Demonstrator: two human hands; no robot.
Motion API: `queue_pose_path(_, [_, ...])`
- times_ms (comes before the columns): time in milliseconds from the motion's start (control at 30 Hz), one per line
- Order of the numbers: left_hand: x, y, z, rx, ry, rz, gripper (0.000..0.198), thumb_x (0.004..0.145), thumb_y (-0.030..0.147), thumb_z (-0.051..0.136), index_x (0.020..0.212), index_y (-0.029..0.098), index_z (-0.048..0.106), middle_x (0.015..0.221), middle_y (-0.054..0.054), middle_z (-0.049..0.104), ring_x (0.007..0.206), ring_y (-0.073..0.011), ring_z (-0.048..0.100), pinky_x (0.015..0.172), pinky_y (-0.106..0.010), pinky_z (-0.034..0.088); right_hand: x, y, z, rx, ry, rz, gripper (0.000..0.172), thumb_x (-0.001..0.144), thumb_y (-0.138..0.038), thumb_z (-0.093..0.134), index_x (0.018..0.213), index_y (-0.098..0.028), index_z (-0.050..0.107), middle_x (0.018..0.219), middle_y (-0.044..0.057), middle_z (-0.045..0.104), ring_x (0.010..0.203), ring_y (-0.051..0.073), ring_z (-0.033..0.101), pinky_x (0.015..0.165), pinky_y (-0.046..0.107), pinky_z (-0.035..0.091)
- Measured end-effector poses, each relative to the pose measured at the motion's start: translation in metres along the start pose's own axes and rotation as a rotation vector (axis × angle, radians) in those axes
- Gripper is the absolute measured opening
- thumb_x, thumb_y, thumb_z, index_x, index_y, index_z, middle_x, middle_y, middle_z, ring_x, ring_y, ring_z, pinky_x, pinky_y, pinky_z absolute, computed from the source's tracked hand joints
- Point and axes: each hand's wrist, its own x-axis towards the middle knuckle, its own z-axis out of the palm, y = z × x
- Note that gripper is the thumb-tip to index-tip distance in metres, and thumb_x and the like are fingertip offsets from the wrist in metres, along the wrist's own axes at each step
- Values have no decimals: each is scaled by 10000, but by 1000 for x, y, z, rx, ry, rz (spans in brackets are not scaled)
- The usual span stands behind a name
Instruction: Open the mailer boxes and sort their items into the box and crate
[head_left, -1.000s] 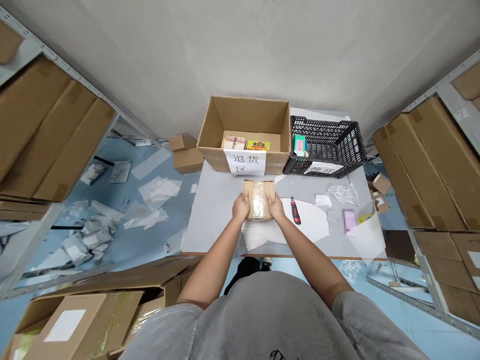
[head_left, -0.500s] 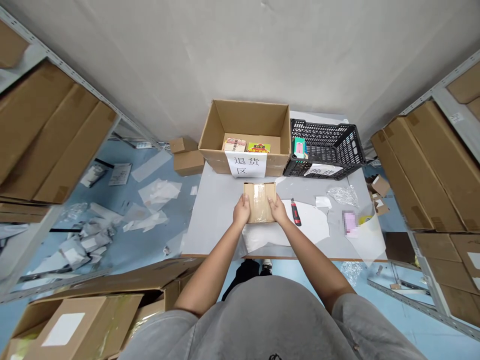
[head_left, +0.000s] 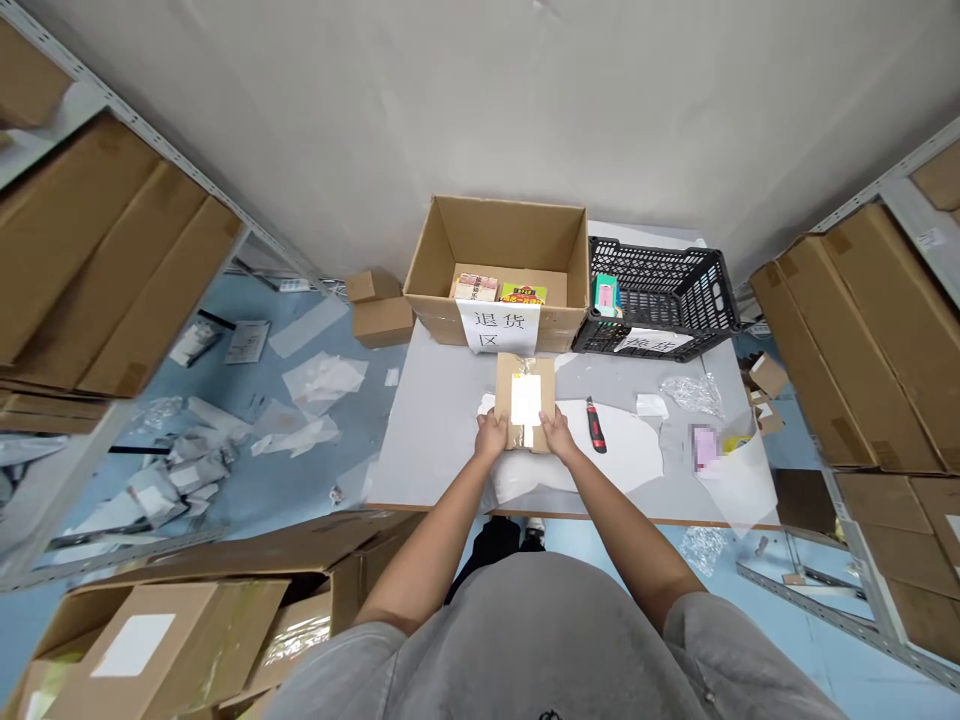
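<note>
A small taped cardboard box (head_left: pixel 506 385) with a shiny white label facing up is between my hands over the table. My left hand (head_left: pixel 491 436) grips its lower left edge, and my right hand (head_left: pixel 557 434) grips its lower right edge. Beneath the box lies a white sheet (head_left: pixel 626 445) of wrapping. To the right of my right hand rests a red and black utility knife (head_left: pixel 596 428).
Behind stands a large open carton (head_left: pixel 510 225) with packages inside, beside a black plastic crate (head_left: pixel 686 300) holding a green box (head_left: pixel 606 293). Bubble wrap (head_left: pixel 691 396) lies at the table's right. Laden shelves flank both sides; an open carton (head_left: pixel 247 550) is near left.
The box in my hands has been turned: its labelled face now shows instead of the taped side. My hands have moved slightly toward its near corners.
</note>
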Motion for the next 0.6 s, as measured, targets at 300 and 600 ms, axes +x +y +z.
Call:
queue_pose_path(300, [-9,-11,9,-85,2,109,613,1131,557,286,1527,207,597,1461,-155,722,1332,-332,680,1127,-465,520,-1,12,10,28,14,-163,751,1021,-714,507,1551,-185,574,1490,158,711,1391,294,669,1215,453,496])
queue_pose_path(600, [-8,-11,8,-81,8,80,648,1113,645,322,1517,239,625,1426,-133,752,1311,-320,708,1110,-447,539,-5,10,16,-70,49,-50,737,1059,-716,438,1601,-225,525,1469,126,730,1323,286,708,1168,441,523])
